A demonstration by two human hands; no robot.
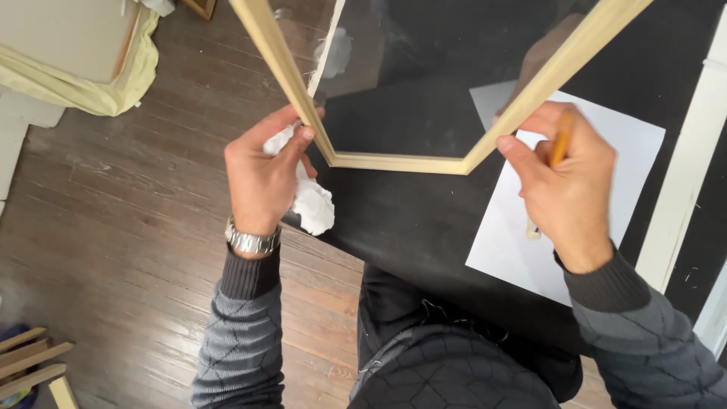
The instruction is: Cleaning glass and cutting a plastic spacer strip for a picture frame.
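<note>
A light wooden frame (394, 160) with a glass pane is lifted above a black table (401, 220), tilted toward me. My left hand (265, 174) grips the frame's left edge together with a crumpled white cloth (312, 204). My right hand (564, 170) holds the frame's right edge and also clasps an orange pencil (560, 140) between its fingers. A white sheet of paper (515, 235) lies on the table under my right hand. A metal watch (251, 241) sits on my left wrist.
Dark wooden floor (113, 227) lies to the left. A canvas on yellowish cloth (76, 53) sits at the top left. Wooden slats (34, 363) lie at the bottom left. A white strip (685, 167) runs along the right side.
</note>
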